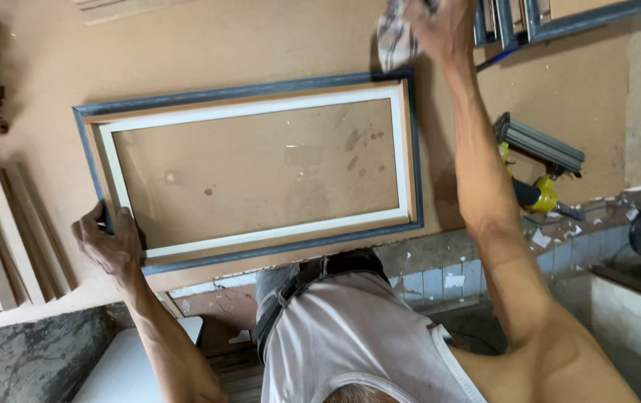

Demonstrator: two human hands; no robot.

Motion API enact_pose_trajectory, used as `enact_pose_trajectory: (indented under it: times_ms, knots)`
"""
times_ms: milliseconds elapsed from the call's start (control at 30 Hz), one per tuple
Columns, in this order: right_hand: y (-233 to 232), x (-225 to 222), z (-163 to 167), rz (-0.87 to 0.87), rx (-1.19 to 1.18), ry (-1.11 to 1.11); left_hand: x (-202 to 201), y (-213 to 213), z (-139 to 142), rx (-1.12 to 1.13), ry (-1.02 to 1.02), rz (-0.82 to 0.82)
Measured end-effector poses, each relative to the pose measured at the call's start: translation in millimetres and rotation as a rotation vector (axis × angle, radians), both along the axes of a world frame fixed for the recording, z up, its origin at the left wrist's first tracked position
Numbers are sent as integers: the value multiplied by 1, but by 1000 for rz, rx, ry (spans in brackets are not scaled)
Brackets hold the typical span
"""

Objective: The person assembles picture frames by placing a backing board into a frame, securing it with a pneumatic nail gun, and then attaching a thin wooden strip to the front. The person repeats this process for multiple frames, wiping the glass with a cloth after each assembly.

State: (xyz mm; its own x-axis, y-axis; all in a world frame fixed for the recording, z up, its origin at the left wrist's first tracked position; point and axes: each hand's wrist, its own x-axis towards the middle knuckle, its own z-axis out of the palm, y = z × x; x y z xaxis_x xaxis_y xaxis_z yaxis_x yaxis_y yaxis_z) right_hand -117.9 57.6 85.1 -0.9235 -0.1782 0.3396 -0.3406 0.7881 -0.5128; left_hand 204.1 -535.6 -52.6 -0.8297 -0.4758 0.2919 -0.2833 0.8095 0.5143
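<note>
A blue-edged picture frame (249,172) with a white inner border lies flat on the brown tabletop (261,45), filling the middle of the view. The left hand (108,242), at lower left, has its grip closed around the frame's corner. At top centre, the right hand (440,26) clutches a checked rag (394,37) just above the frame's far corner. A yellow nail gun (537,168) rests at right.
</note>
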Motion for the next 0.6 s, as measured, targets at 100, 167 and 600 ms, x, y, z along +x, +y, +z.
enact_pose_trajectory:
  times_ms: [100,167,600]
  knots:
    - [-19,128,-28,236,-70,18,-14,-13,-5,-10,-92,-3]
    - [-53,194,-46,258,104,-197,-38,-23,-6,28,-51,-102]
    - [-169,211,-90,-47,686,-695,-79,-26,-10,-121,-14,-259]
